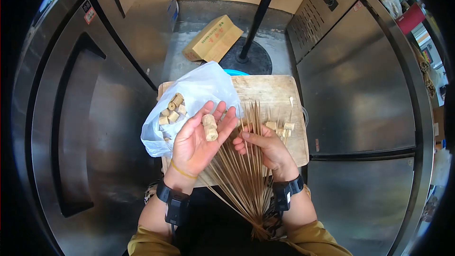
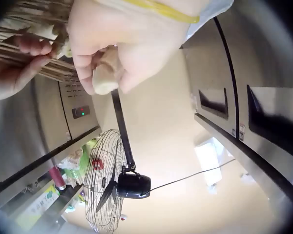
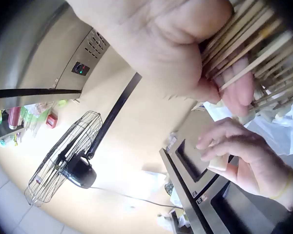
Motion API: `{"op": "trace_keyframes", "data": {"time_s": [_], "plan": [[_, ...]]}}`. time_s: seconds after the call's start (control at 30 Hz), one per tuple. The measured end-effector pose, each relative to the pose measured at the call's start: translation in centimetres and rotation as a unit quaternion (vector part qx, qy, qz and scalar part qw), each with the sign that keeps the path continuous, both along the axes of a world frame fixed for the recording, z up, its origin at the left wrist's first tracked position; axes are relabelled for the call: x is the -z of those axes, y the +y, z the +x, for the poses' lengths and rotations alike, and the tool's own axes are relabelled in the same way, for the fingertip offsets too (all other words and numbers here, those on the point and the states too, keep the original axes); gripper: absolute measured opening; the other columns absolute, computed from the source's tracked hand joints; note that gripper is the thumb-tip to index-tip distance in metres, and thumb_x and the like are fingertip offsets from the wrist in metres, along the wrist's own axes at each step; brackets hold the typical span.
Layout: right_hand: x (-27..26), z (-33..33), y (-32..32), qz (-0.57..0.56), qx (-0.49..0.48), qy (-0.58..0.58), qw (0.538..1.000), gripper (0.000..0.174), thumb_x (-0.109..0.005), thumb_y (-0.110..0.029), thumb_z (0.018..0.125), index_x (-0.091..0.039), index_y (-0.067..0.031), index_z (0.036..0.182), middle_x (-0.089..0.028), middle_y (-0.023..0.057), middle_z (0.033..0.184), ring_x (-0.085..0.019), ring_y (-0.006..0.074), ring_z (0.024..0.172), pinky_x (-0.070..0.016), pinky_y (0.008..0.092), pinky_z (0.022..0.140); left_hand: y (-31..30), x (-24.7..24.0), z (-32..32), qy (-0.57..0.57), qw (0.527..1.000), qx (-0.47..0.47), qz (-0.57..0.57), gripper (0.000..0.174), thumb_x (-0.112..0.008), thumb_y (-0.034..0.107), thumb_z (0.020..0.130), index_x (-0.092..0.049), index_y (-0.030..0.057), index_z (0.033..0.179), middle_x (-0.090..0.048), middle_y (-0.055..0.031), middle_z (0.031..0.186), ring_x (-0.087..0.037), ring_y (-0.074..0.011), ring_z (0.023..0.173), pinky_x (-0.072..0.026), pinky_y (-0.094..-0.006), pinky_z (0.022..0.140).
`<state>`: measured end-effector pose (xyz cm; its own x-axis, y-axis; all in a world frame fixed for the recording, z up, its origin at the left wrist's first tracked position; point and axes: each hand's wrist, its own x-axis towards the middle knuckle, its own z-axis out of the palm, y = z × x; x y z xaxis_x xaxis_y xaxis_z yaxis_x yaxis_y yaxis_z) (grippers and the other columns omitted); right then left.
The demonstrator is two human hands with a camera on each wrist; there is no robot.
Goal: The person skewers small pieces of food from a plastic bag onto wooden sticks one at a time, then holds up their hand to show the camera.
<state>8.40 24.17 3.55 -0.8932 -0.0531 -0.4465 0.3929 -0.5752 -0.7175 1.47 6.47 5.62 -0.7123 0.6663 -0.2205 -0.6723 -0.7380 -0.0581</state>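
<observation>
Two pale, stubby cylindrical pieces (image 1: 210, 128) lie in the cupped left hand (image 1: 194, 144), palm up with fingers bent around them; the left wrist view shows a piece (image 2: 106, 73) between thumb and fingers. Just right of it, the right hand (image 1: 270, 149) pinches a thin wooden stick between thumb and fingers, among a fanned bundle of sticks (image 1: 246, 175). In the right wrist view, sticks (image 3: 244, 48) pass beside the fingers of the right hand (image 3: 171, 53). More pieces (image 1: 284, 130) sit at the board's right, with sticks by them. A white plastic bag (image 1: 208, 78) at left holds similar pieces (image 1: 173, 109).
The wooden board (image 1: 270, 85) lies in front of the person. Steel cabinets (image 1: 113, 128) stand on both sides. Beyond the board are a cardboard box (image 1: 213, 38), a black pole (image 1: 258, 19) on a round base, and a blue rim (image 1: 235, 72).
</observation>
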Motion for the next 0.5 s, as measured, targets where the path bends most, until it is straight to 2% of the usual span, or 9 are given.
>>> {"op": "trace_keyframes", "data": {"time_s": [0.07,0.17,0.27,0.37,0.4,0.5], "plan": [[-0.5,0.0,0.0,-0.005,-0.003,0.002,1.0,0.01,-0.058,-0.008,0.089,-0.059,-0.0009,0.095,-0.066,0.0139,0.086,-0.066,0.0198,0.078,-0.0539,0.0275,0.07,-0.3,-0.2,0.1,-0.007,0.999,-0.002,0.034,0.033,-0.048,0.002,0.086,-0.046,-0.0002,0.119,-0.042,-0.017,0.13,-0.033,-0.0344,0.13,-0.0257,-0.055,0.109],[-0.6,0.0,-0.4,-0.016,-0.004,0.014,1.0,0.009,-0.06,-0.008,0.087,-0.06,-0.0013,0.094,-0.066,0.0126,0.087,-0.065,0.0174,0.078,-0.0524,0.026,0.071,-0.5,0.3,-0.1,0.077,0.996,-0.022,0.037,0.04,-0.046,-0.003,0.082,-0.044,0.003,0.121,-0.038,-0.0155,0.134,-0.03,-0.0349,0.132,-0.0222,-0.0584,0.109],[-0.4,0.0,-0.4,0.006,-0.01,0.039,0.999,0.01,-0.063,-0.009,0.086,-0.061,-0.0027,0.093,-0.067,0.0102,0.085,-0.063,0.0135,0.075,-0.0499,0.0229,0.069,-0.1,0.3,-0.3,0.193,0.979,-0.035,-0.054,0.036,-0.048,0.002,0.085,-0.044,0.0056,0.121,-0.04,-0.0141,0.134,-0.038,-0.0309,0.127,-0.0322,-0.0517,0.107],[-1.1,0.2,-0.8,0.036,0.006,0.031,0.999,0.01,-0.066,-0.011,0.084,-0.062,-0.0057,0.092,-0.066,0.0062,0.08,-0.058,0.0083,0.067,-0.045,0.019,0.062,0.0,0.4,-0.5,0.254,0.954,-0.005,-0.158,0.033,-0.052,0.009,0.089,-0.044,0.0073,0.121,-0.043,-0.0135,0.132,-0.05,-0.024,0.115,-0.0458,-0.0389,0.094],[-0.6,0.2,-0.6,0.036,-0.002,0.042,0.998,0.01,-0.066,-0.011,0.084,-0.062,-0.0059,0.092,-0.066,0.0057,0.079,-0.057,0.0079,0.066,-0.0444,0.0187,0.061,0.5,0.1,-0.6,0.272,0.943,-0.007,-0.192,0.029,-0.052,0.015,0.093,-0.044,0.0072,0.12,-0.047,-0.0111,0.125,-0.057,-0.0153,0.091,-0.0485,-0.0265,0.076],[-0.4,0.1,-0.7,0.045,-0.005,0.062,0.997,0.008,-0.064,-0.011,0.085,-0.062,-0.0065,0.09,-0.064,0.0049,0.074,-0.054,0.0064,0.059,-0.0407,0.017,0.055,0.9,-0.2,-0.8,0.349,0.91,0.008,-0.226,0.022,-0.05,0.015,0.094,-0.046,0.0079,0.115,-0.054,-0.0076,0.104,-0.052,-0.0113,0.077,-0.0439,-0.0235,0.069]]}}
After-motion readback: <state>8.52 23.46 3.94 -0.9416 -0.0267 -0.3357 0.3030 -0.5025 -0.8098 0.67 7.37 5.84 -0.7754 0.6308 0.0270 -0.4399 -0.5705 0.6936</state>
